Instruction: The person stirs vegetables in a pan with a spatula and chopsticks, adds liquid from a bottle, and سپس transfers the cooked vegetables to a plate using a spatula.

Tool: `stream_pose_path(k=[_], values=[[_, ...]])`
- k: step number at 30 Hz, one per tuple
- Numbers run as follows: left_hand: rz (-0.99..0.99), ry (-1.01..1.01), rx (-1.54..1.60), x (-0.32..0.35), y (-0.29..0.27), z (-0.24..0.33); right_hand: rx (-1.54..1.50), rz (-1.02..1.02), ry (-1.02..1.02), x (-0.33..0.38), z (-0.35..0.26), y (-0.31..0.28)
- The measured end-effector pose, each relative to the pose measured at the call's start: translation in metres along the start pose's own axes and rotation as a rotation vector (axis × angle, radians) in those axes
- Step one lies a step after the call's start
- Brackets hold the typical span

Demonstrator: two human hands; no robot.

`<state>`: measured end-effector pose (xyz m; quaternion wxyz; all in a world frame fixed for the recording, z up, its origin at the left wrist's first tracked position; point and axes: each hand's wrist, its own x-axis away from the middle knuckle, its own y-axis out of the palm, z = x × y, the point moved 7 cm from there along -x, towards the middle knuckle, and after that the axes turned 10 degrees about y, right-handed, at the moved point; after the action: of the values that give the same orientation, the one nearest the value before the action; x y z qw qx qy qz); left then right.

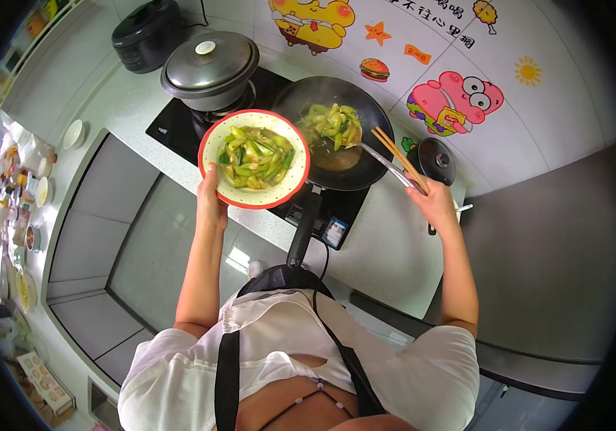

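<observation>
Left hand (pixel 211 205) grips the red-rimmed plate (pixel 211 147), likely heavy and spillable, by its rim; right hand (pixel 434 205) clasps spatula (pixel 376 154) and chopsticks (pixel 398 154).

Single head-worn fisheye view, steeply downward from above the person's chest, close over stove (pixel 178 122) and counter (pixel 387 251).

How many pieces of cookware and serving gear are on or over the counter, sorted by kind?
Wok: 1
Lidded pots: 2
Rice cooker: 1
Plate in the left hand: 1
Spatula in the right hand: 1
Chopsticks pair: 1
Total: 7
</observation>
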<state>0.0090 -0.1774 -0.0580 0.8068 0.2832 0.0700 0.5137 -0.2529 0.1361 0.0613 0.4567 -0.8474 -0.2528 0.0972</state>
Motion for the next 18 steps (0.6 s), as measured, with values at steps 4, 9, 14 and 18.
stream_pose_path(k=[4,9,14,18], values=[[-0.011,-0.028,-0.009,0.004,0.003,0.001,-0.020,-0.029,0.057,0.012,-0.018,-0.028],[-0.061,-0.066,-0.007,0.005,0.007,0.002,-0.099,-0.003,0.069,0.031,-0.049,-0.055],[-0.079,-0.065,0.007,0.009,0.013,0.008,-0.101,0.034,-0.030,0.056,-0.087,-0.061],[-0.125,-0.090,0.049,0.011,0.018,0.011,-0.012,0.009,-0.106,0.077,-0.120,-0.053]])
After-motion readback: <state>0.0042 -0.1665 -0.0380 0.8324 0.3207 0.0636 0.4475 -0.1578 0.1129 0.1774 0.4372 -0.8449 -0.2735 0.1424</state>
